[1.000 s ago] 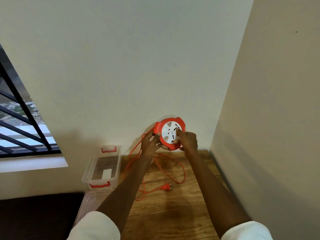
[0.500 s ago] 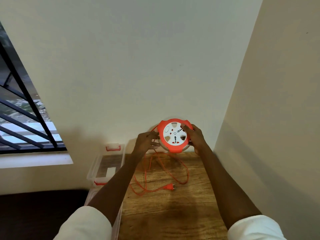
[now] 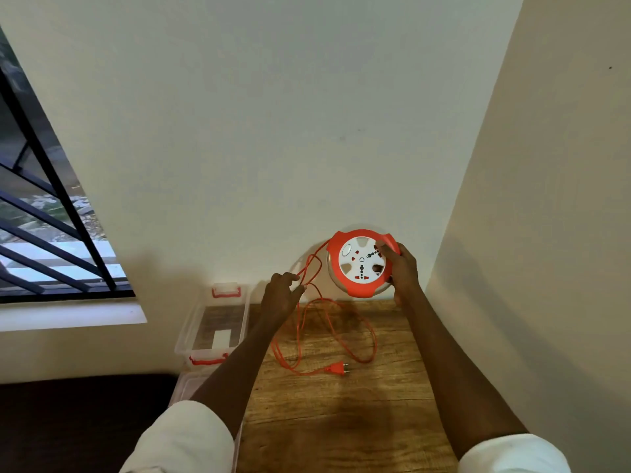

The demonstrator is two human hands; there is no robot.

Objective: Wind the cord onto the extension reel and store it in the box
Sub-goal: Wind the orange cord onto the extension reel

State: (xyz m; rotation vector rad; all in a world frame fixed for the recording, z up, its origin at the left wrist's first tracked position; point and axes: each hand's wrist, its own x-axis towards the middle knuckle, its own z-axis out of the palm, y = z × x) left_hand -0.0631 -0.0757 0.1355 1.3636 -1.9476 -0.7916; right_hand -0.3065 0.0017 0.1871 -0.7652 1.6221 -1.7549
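I see the round orange-and-white extension reel [image 3: 362,263] held upright above the wooden bench [image 3: 341,421], socket face toward me, gripped at its right rim by my right hand [image 3: 403,271]. My left hand [image 3: 281,295] pinches the thin orange cord [image 3: 300,336], which loops down to its plug [image 3: 336,368] pointing right, beside the clear plastic box [image 3: 211,326].

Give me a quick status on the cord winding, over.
Right hand grips round orange-and-white extension reel, held up. Left hand pinches thin orange cord. Loops and plug loose on wooden table. Clear plastic box open.
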